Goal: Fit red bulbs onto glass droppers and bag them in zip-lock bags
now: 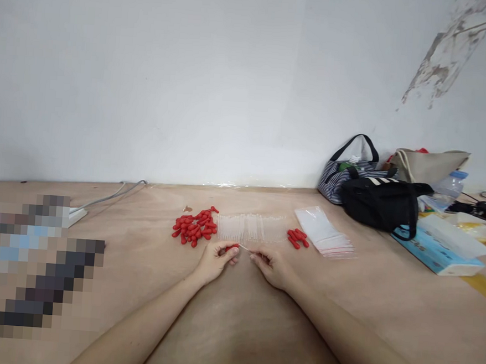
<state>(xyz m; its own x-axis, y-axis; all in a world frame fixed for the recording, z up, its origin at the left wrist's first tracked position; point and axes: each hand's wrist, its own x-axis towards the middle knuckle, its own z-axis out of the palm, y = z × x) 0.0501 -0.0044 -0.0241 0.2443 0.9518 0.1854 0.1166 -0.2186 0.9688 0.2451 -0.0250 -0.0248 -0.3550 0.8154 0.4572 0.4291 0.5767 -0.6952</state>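
My left hand (219,261) is closed round a red rubber dropper bulb (232,247). In the fingertips of my right hand (271,266) is a thin clear dropper tube (244,248), its end pointing at the bulb; whether it is inside the bulb's mouth I cannot tell. Just beyond both hands lies a row of clear dropper tubes (256,228), side by side. A heap of red bulbs (192,226) sits left of the row. To the right of it is a smaller group of red bulbs (298,238), perhaps with tubes fitted, too small to tell.
Clear zip bags (325,232) with red seams lie at the right. Behind them stand a striped bag (330,180), a black bag (378,202) and a blue tissue pack (438,248). A grey cable (113,195) runs along the left, near a blurred-out area on the table.
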